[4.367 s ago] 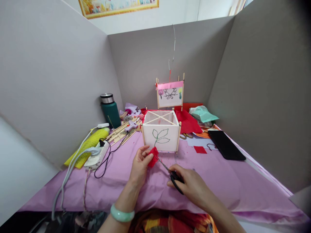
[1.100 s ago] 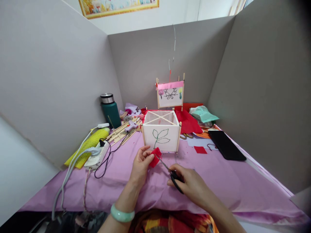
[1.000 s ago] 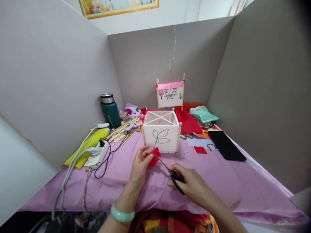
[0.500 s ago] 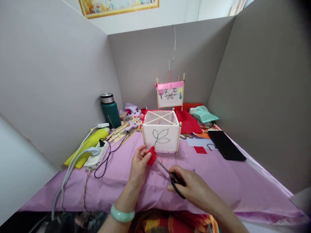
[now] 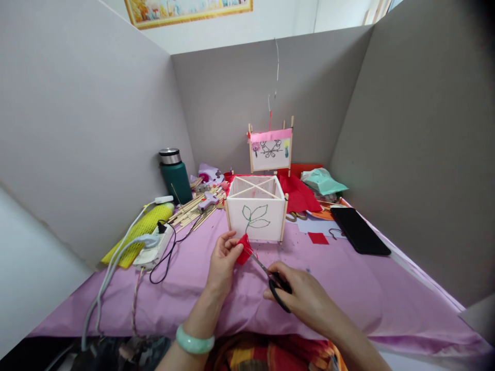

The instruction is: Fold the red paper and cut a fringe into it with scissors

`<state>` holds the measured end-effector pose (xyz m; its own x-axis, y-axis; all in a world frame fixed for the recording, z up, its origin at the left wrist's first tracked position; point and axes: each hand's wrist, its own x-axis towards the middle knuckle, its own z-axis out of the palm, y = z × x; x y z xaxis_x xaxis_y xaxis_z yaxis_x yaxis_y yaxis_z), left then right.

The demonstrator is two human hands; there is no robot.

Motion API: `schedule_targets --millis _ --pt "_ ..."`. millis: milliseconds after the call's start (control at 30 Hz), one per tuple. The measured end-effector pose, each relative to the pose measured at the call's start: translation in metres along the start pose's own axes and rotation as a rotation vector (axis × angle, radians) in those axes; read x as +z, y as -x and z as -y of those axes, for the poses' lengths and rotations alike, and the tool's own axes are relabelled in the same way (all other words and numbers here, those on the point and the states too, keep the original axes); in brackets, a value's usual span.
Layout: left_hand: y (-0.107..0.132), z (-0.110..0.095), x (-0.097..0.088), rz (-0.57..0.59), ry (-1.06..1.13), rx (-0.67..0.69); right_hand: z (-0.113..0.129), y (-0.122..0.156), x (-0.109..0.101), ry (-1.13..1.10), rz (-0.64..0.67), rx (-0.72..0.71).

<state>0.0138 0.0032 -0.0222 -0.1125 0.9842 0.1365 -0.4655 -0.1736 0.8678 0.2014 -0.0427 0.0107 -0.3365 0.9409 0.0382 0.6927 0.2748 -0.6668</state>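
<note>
My left hand (image 5: pixel 223 263) pinches a small piece of red fabric (image 5: pixel 243 250) with a frayed or fringed edge on its right. In my right hand (image 5: pixel 297 291) are black-handled scissors (image 5: pixel 279 291), thumb and fingers through the loops. Their blades point up and left and meet the fabric's edge. Just behind stands a white box-shaped lantern (image 5: pixel 265 219) on a wooden-stick frame, with a green leaf sprig drawn on its front and crossed sticks over its top. A flat red square (image 5: pixel 318 238) lies to the right on the purple cloth.
At left are a power strip (image 5: pixel 152 250) with cables, yellow netting (image 5: pixel 135 239), a teal bottle (image 5: pixel 175 178), wooden sticks (image 5: pixel 189 211) and a glue gun (image 5: pixel 209 201). Another lantern (image 5: pixel 270 152) hangs at the back. A black phone (image 5: pixel 360 232) lies right. Grey panels enclose the table.
The scissors have shifted slightly left and their handle loops look a little wider apart. The red fabric has turned slightly in my left hand.
</note>
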Motion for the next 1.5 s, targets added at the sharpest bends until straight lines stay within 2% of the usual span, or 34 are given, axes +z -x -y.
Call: schedule_targets --millis 1067,1500 --pt "-0.0002 -0.0028 0.0023 -0.022 0.020 -0.028 -0.0041 -0.0037 0.0021 0.017 -0.018 -0.013" --pt "0.0002 -0.0009 0.0011 0.006 0.001 -0.013 -0.0009 -0.0038 0.0005 -0.008 -0.016 0.015"
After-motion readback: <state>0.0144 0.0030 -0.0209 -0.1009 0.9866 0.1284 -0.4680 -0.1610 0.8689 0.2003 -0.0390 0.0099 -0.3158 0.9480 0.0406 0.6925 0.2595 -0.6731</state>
